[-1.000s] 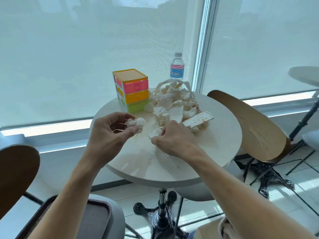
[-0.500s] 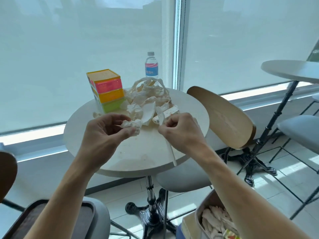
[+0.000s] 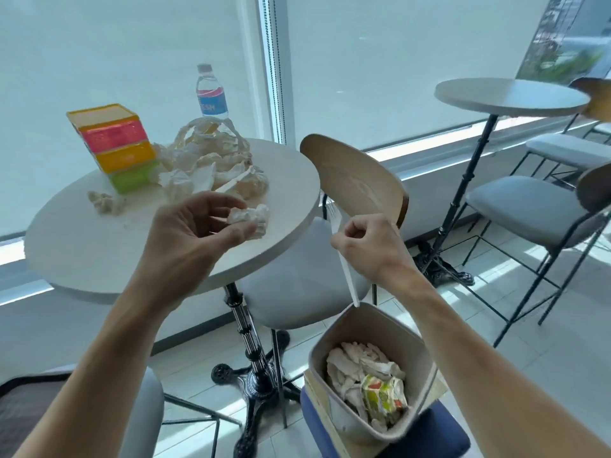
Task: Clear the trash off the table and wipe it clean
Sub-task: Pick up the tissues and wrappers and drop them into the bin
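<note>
L hand (image 3: 195,231) pinching crumpled napkin (image 3: 250,217) over desk (image 3: 82,246), R hand (image 3: 370,247) fisted round plastic fork (image 3: 344,259) above bin (image 3: 370,375)

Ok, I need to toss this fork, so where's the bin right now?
In the head view the trash bin sits on the floor at lower right, directly below the right hand, beside the round table.

Bright daylight on my feed, all coming through big shaded window (image 3: 132,54) behind table (image 3: 82,246). Blinds blown out to milky white, colours kinda hazy. Sun stripes plus thin chair-leg shadows on floor tiles (image 3: 545,352) (right side mostly). Soft motion blur on right hand (image 3: 370,249) and trash bin (image 3: 373,385). Wide-angle bend at edges, window frame leaning. Bottom corners murky.
</note>
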